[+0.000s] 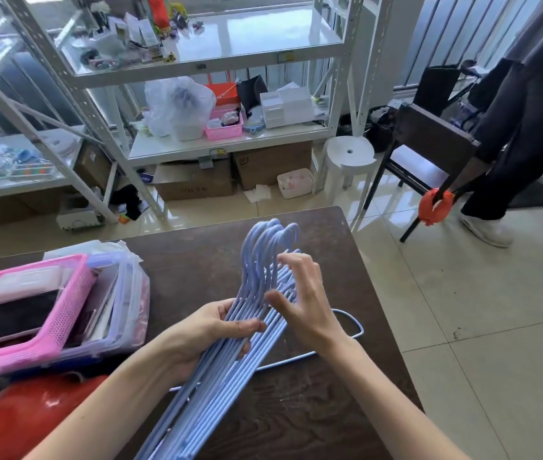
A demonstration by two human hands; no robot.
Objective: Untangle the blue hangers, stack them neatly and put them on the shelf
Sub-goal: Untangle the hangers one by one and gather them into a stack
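Observation:
A bundle of several light-blue hangers [256, 267] stands tilted over the dark wooden table [197, 257], hooks pointing away from me and lined up together. My left hand [210, 330] grips the bundle's left arms from the side, fingers curled round them. My right hand [300, 300] rests against the bundle's right side just below the hooks, fingers spread and only partly curled. One more blue hanger [356, 327] lies flat on the table under the bundle. The white metal shelf [230, 141] stands beyond the table.
A pink basket [64, 293] with boxes sits on the table's left, and a red round object [31, 416] lies at the near left. The shelf's lower level holds a plastic bag, pink tray and white drawers. A person stands at right beside a chair [429, 151] and white stool [349, 154].

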